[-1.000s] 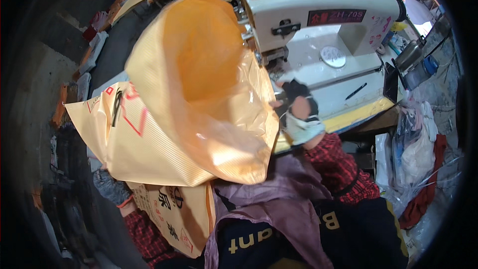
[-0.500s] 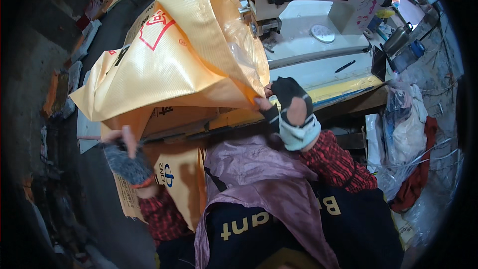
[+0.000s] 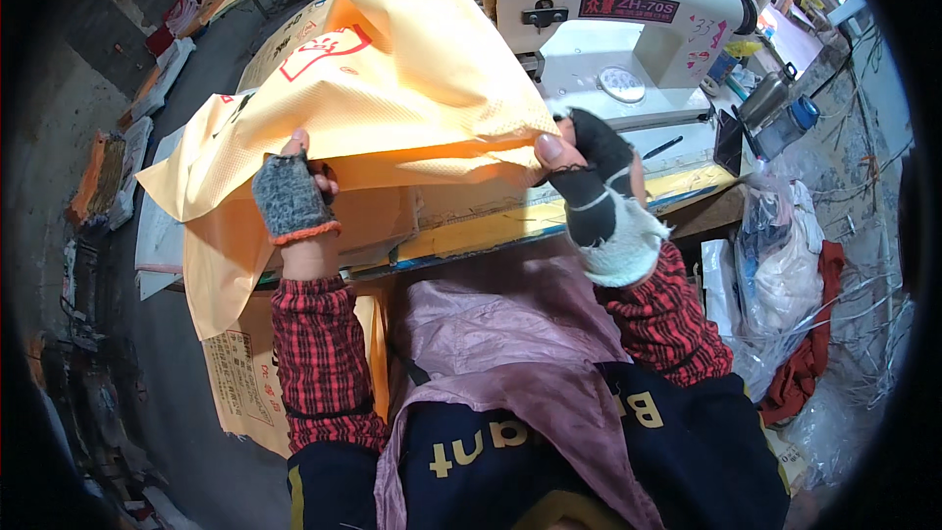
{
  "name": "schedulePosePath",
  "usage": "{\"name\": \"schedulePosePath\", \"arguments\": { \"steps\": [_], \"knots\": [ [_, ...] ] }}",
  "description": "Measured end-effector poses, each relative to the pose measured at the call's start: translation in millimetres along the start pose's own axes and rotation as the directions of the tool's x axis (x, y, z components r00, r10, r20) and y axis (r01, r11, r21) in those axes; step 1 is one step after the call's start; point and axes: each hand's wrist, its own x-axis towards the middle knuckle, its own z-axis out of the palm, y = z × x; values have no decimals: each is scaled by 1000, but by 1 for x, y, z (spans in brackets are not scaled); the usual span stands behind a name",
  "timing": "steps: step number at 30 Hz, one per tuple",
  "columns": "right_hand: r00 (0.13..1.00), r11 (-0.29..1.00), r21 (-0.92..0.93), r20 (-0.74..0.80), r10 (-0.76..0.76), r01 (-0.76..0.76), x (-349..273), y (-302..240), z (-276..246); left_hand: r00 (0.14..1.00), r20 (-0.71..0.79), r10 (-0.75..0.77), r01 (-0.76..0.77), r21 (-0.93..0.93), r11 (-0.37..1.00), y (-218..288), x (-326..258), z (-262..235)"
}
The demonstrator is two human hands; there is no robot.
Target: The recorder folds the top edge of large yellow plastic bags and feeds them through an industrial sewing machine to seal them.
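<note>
A large yellow-orange woven sack (image 3: 392,98) with red and black print spreads in front of me, its near edge raised in a fold. My left hand (image 3: 297,194), in a grey fingerless glove with an orange cuff, pinches that near edge, thumb uppermost. At the sack's right corner, my right hand (image 3: 601,162), in a black and white fingerless glove, grips the fabric between thumb and fingers. The fabric runs fairly taut between both hands. Just beyond the right hand stands a white sewing machine (image 3: 613,5). Its needle area is partly hidden behind the sack.
A dark pen (image 3: 663,147) and a black phone (image 3: 728,142) lie on the machine table. Behind them stand a metal flask (image 3: 768,98) and a blue-lidded bottle (image 3: 790,128). More printed sacks (image 3: 245,388) hang below the table. Plastic bags (image 3: 780,270) hang at right.
My left hand has moved up and right onto the sack's near edge and closed on it. The right hand has shifted right, drawing the corner along and flattening the sack's raised top.
</note>
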Motion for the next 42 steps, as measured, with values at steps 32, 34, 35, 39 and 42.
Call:
{"name": "schedulePosePath", "arguments": {
  "steps": [32,34,35,39,42],
  "knots": [
    [978,974,-99,70,-197,204,76,16,6,-68,813,578,-957,110,-268,33,-43,67],
    [958,974,91,181,-221,207,84,13,1,-81,748,659,-960,120,-254,33,-40,71],
    [964,965,224,196,-182,137,77,9,0,-77,742,666,-960,125,-251,33,-41,73],
    [947,970,-100,259,-190,222,79,31,3,-77,721,689,-953,149,-263,26,-33,66],
    [944,961,-88,230,-238,264,90,22,-5,-40,763,645,-942,187,-280,24,-28,62]
  ]
}}
